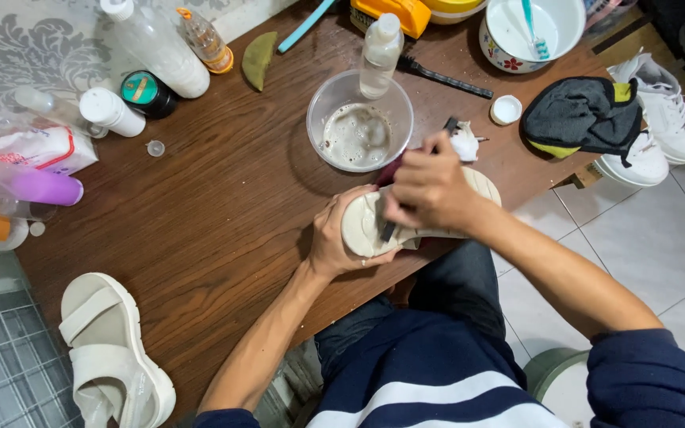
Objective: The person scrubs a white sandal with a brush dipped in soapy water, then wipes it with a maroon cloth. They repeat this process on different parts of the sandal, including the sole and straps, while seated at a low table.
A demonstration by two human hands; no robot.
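My left hand (pixel 341 238) grips a beige sandal (pixel 362 226) by its end, sole side up, over the edge of the brown wooden table (pixel 223 198). My right hand (pixel 430 190) is closed around a dark-handled brush (pixel 453 139) whose foamy head sticks out past my knuckles, and it presses on the sandal. Just beyond my hands stands a clear bowl (pixel 360 119) of soapy, murky water. The matching beige sandal (pixel 109 353) lies at the table's near left corner.
Behind the bowl stand a clear bottle (pixel 380 49) and a black comb (pixel 445 78). Several bottles and jars crowd the left side. A white floral bowl (pixel 529 32), white cap (pixel 506 109), dark cloth (pixel 584 115) and white sneakers (pixel 663 111) are on the right.
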